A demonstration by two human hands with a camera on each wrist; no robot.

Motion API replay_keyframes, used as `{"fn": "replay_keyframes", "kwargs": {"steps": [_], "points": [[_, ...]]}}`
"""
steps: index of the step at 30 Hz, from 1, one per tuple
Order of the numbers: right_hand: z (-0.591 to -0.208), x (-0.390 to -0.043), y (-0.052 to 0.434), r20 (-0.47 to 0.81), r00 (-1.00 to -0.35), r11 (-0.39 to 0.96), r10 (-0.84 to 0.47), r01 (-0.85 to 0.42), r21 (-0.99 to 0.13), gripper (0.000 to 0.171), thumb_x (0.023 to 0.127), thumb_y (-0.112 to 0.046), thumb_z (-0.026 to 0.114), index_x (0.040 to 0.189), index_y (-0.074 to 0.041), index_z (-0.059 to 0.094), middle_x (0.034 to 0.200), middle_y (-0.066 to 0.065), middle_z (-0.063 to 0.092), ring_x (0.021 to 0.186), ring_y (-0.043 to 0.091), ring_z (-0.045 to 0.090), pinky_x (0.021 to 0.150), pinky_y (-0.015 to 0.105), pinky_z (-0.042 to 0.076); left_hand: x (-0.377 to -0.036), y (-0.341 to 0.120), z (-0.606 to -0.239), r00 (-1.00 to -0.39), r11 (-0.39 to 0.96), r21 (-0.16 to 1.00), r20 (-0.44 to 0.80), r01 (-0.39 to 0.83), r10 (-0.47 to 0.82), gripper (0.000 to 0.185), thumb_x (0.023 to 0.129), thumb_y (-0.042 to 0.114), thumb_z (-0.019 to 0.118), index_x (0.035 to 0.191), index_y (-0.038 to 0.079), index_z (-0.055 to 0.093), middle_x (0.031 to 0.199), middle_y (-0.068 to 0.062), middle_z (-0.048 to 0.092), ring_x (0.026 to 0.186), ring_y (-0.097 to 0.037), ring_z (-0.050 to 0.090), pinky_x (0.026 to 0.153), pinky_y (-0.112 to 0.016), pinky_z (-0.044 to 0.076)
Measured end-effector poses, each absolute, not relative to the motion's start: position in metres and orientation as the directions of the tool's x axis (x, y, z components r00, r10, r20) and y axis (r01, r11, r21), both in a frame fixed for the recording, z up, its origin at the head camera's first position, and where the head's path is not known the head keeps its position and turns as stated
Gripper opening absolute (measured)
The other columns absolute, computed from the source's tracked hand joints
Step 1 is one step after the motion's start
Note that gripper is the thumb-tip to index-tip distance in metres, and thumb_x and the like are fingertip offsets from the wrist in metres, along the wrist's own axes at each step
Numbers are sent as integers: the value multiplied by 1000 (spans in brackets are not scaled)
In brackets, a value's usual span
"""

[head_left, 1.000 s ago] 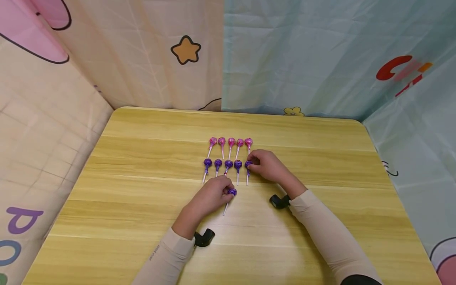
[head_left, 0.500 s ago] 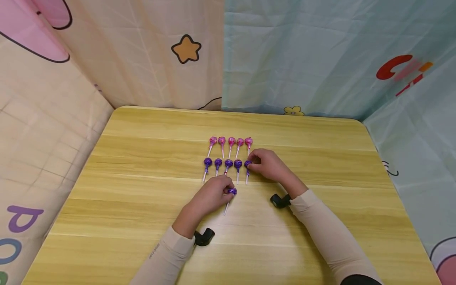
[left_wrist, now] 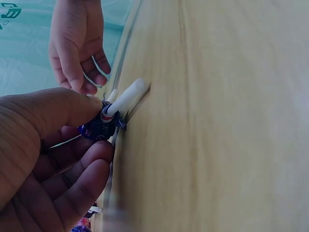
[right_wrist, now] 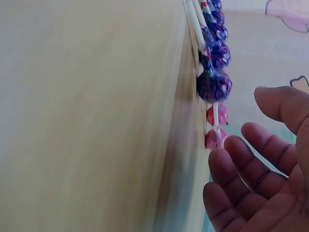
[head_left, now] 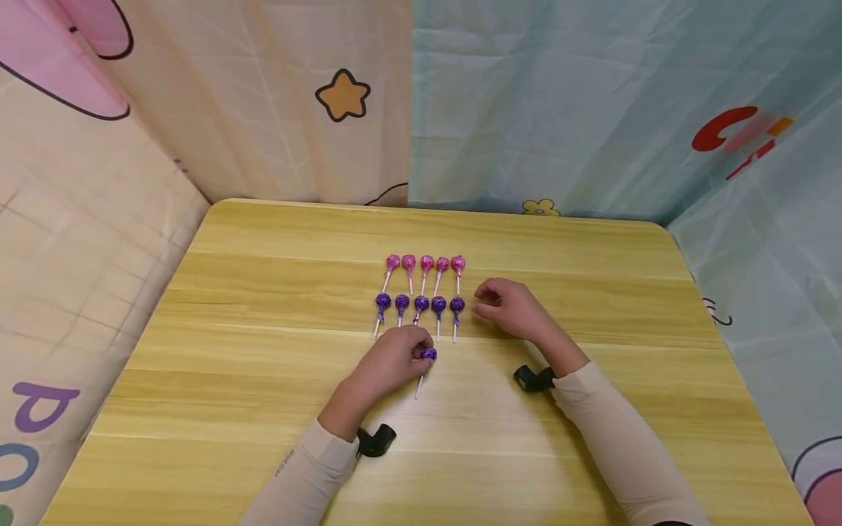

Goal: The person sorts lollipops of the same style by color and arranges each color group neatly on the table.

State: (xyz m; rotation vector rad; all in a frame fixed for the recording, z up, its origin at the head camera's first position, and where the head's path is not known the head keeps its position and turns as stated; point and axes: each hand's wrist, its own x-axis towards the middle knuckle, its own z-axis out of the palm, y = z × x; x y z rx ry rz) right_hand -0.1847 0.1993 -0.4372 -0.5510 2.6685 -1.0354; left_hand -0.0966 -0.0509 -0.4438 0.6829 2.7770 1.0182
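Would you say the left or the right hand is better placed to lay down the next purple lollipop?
Left, probably: the left hand already pinches a purple lollipop just below the purple row, while the right hand holds nothing.

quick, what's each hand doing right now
Left hand: pinching a purple lollipop by its head, stick on the table.
Right hand: open, holding nothing, just right of the purple row.

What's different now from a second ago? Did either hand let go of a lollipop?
The right hand has let go of the last purple lollipop in the row and drawn back to the right, fingers relaxed and apart from it. The left hand still pinches its own purple lollipop on the table. Both rows, pink and purple, lie as they did.
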Motion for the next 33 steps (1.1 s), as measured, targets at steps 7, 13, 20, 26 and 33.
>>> {"fn": "replay_keyframes", "kwargs": {"steps": [7,13,20,26,33], "points": [[-437,-177,217,-56,-908,657,-416,-257,-708,21,93,-21,70,106,-5,67,99,6,66,92,22,60,86,44,52,-99,-52,-441,-886,679,616,70,400,459,13,84,10,76,97,9,72,87,3,63,77,-11,55,72,-30,49],[-433,-170,229,-51,-916,648,-398,-242,-722,23,94,-19,70,109,-3,67,103,7,66,96,23,61,87,45,52,-103,-49,-436,-879,665,624,77,411,471,11,84,9,76,94,9,71,87,2,63,78,-12,56,72,-29,49],[-431,-162,243,-65,-931,649,-358,-198,-735,24,94,-20,70,110,-2,67,101,7,66,95,24,60,88,46,52,-114,-42,-426,-860,657,619,60,431,507,10,85,11,75,92,11,68,88,3,62,77,-12,54,71,-28,48],[-435,-155,252,-59,-930,631,-363,-199,-750,23,93,-18,71,110,-3,67,101,6,67,95,22,61,86,44,52,-126,-34,-417,-826,640,603,60,477,560,10,86,11,73,95,11,69,88,3,61,79,-13,55,71,-27,48],[-437,-144,263,-39,-922,637,-385,-235,-734,23,92,-17,72,109,-3,68,100,4,67,94,22,63,84,44,53,-139,-21,-412,-777,640,546,34,541,628,9,88,16,71,94,13,66,85,3,57,76,-13,50,68,-28,44]]}}
